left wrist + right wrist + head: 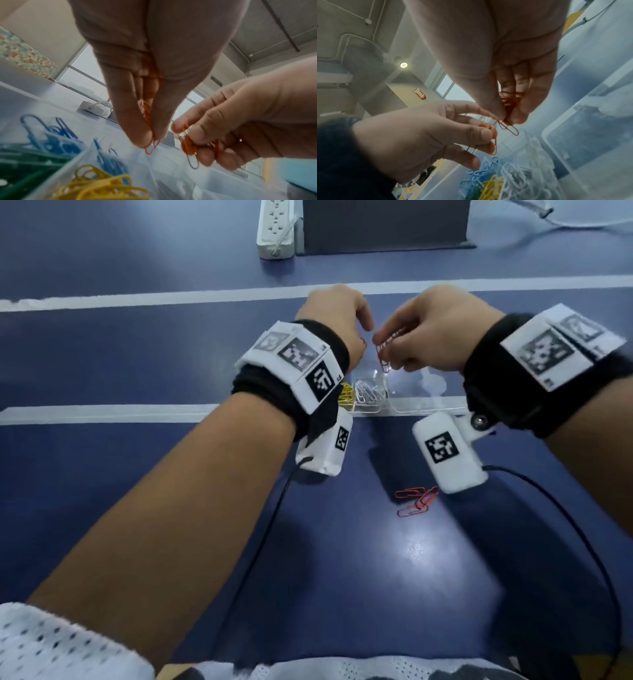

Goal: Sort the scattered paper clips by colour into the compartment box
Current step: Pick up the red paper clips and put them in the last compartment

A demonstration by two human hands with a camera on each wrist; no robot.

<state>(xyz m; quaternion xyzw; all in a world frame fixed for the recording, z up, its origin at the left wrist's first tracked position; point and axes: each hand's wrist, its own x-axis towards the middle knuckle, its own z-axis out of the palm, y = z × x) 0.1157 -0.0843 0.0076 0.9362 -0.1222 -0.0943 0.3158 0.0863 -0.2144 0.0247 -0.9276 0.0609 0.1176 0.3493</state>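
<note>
Held above our clear compartment box [414, 405]: our left hand [337, 318] pinches red clips [150, 143] between thumb and fingertips; our right hand [435, 337], at its 3 o'clock and almost touching it, grips a bundle of red paper clips [385, 356]. Box compartments hold yellow clips [346, 397], white clips [368, 395], blue clips [51, 138]. Loose red clips [416, 499] lie on the blue table [137, 474] at 6 o'clock of the box.
</note>
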